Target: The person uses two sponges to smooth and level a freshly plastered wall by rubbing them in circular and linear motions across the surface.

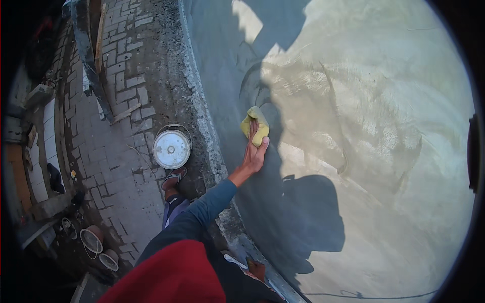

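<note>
My left hand [254, 151] reaches out over a smooth grey cement surface [374, 166] with its fingers pressed on a yellow sponge [261, 132]. The thumb lies along the sponge's near right side. Faint curved smear marks show in the cement just beyond the sponge. Low in the picture, beside the slab's edge, is what looks like my right hand [256, 269], in shade and partly hidden by my body. A whitish thing [235, 262] lies close to it; whether the hand holds it I cannot make out.
A raised rough edge [214, 151] separates the slab from a brick-paved path [111, 156]. A pale round bucket [172, 149] with a wire handle stands beside my sandalled foot [174, 178]. Boards [91, 60] lean at the far left; pots [92, 239] stand at the lower left.
</note>
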Action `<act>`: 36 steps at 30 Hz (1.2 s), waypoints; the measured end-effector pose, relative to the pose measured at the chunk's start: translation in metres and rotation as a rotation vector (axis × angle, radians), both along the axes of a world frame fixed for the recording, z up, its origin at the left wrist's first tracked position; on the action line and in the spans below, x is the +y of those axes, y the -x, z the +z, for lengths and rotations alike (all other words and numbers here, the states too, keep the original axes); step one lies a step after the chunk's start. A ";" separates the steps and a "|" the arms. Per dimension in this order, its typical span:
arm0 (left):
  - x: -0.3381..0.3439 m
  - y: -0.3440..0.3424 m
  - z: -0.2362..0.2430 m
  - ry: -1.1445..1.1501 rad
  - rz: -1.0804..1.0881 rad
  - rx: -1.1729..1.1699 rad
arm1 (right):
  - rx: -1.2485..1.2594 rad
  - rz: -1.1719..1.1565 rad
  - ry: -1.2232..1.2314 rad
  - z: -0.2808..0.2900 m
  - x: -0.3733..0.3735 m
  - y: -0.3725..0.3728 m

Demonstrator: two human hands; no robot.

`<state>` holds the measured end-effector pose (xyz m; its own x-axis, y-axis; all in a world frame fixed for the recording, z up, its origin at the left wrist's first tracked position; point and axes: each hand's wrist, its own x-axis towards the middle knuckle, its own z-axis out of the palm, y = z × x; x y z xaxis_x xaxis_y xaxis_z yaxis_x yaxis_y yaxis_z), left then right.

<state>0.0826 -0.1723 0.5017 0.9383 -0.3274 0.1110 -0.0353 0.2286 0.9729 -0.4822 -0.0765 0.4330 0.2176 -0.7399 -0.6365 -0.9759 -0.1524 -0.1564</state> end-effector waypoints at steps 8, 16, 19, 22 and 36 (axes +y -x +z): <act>-0.027 -0.194 -0.098 0.057 -0.072 0.561 | 0.139 -0.267 -0.049 0.030 0.060 -0.075; -0.031 -0.136 -0.003 0.082 -0.052 -0.282 | 0.312 -0.252 -0.183 0.024 0.027 -0.142; -0.069 -0.296 0.001 0.075 0.207 -0.338 | 0.002 -0.232 -0.029 0.028 0.006 -0.148; -0.058 -0.326 -0.039 0.047 0.148 -0.030 | -0.036 -0.160 -0.054 0.027 -0.006 -0.170; -0.052 -0.329 0.118 0.034 0.148 -0.393 | -0.256 0.027 0.099 0.074 -0.048 -0.304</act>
